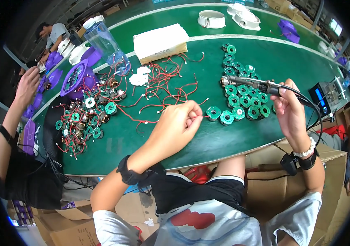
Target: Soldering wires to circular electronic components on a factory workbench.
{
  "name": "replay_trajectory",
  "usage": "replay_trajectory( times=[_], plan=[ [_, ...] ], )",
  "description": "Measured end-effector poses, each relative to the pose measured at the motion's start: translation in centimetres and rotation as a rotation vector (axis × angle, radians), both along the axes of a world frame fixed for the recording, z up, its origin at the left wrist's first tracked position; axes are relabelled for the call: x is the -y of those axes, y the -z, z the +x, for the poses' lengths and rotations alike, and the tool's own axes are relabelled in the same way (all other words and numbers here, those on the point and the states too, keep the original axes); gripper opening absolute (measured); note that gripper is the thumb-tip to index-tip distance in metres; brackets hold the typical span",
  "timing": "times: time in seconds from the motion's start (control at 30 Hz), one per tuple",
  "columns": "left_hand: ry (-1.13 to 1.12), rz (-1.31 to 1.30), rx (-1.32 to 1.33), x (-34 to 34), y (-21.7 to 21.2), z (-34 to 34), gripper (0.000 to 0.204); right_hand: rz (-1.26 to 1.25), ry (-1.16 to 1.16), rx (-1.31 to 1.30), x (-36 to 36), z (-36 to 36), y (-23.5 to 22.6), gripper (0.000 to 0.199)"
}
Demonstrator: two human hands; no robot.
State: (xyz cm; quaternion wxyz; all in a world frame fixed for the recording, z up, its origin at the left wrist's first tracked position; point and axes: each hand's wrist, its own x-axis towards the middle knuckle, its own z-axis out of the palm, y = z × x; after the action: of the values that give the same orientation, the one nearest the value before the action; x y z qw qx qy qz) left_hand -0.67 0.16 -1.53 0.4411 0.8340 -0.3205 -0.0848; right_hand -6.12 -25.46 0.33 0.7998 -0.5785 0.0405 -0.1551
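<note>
Green bench [199, 147] fills the middle of a workshop, with purple housings [76, 80] at its left end and a co-worker's arm [19, 98] reaching in beyond them. The left grip [179, 125] is pinched narrow on a red wire [206, 116], which ends just beside the nearest board [213, 113]; whether it is joined there, I cannot tell. That board stands at the near left corner of a close-set group of boards [244, 91]. The right grip [289, 106] is closed on the back of an iron [253, 84], which points left across the group. Its black cable [317, 117] loops beside the wrist, near the station [324, 98].

If the iron is hot, a dip of the wrist or a tug on its cable could scorch a board or burn the left fingers. A jerk on the wire could tip the nearest board into its neighbours. The loose wires [171, 78] lie tangled, so pulling one might drag others along.
</note>
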Motion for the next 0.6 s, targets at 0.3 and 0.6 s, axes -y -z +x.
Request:
replay_trajectory(
  times=[0.3,0.6],
  plan=[
    [-0.089,0.234,0.444,-3.1,1.3,-1.6,0.006,-0.079,-0.127,-0.091,-1.9,-0.6,1.1,0.013],
    [-0.104,0.188,0.503,-3.1,1.4,-1.8,0.009,-0.095,-0.232,-0.105,-2.6,-0.7,2.1,0.014]
  ],
)
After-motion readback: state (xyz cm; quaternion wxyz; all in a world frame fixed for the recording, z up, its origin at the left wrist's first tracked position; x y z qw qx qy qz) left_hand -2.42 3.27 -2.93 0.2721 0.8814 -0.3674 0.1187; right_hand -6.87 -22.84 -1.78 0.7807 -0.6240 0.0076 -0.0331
